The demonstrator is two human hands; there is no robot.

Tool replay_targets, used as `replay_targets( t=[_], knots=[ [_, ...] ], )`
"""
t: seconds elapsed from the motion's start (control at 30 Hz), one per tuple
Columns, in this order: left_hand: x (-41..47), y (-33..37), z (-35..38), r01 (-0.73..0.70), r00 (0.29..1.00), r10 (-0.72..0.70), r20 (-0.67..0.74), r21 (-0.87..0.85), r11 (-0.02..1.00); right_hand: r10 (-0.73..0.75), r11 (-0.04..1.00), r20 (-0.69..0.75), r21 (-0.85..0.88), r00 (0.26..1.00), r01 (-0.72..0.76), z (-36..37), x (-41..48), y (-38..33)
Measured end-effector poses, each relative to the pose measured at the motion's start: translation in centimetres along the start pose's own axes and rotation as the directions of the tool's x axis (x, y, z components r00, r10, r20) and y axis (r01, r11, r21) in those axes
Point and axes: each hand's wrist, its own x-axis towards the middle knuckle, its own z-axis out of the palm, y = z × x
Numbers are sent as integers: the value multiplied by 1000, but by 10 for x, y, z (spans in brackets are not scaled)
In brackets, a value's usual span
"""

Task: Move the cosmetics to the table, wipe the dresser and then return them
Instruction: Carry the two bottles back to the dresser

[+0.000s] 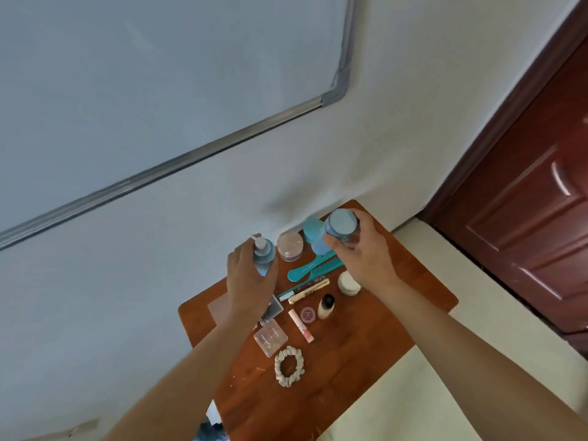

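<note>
Wood top [366, 345] back edge: left hand [248, 278] grips pump bottle [264, 254], right hand [364, 261] capped bottle [339, 229].

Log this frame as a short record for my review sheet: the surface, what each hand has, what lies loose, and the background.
surface: wooden top
left hand: grips a pump bottle
right hand: grips a blue-capped bottle
loose on top: comb, scrunchie, pink jar, white jar, clear compact, pink tube, other small items
background: whiteboard, dark red door at right
stage: cannot tell whether bottles are being picked up or set down
</note>
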Motion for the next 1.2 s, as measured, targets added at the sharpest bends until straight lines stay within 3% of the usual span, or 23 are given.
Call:
replay_targets(
  t=[0.27,0.43,0.6,0.7,0.9,1.03,1.2],
  knots=[
    [-78,155,33,-317,947,321,-9,-176,932,-43,999,-296,-30,954,36,-160,-110,-8],
    [-193,260,87,-442,868,489,89,-312,841,-63,991,-524,-131,850,-7,-290,-235,6],
    [-333,334,155,-442,725,625,288,-502,744,-80,972,-714,-210,696,-103,-396,-378,41],
    [-413,379,194,-434,598,696,397,-570,698,-67,956,-807,-220,587,-194,-454,-458,59],
    [-547,457,275,-413,363,790,495,-674,612,-3,947,-948,-105,319,-303,-545,-581,111],
    [-625,505,333,-353,247,812,528,-732,583,37,939,-976,-40,217,-341,-610,-633,147],
    [-711,591,398,-250,124,840,529,-802,542,73,896,-986,-1,149,-443,-710,-686,169]
  ],
)
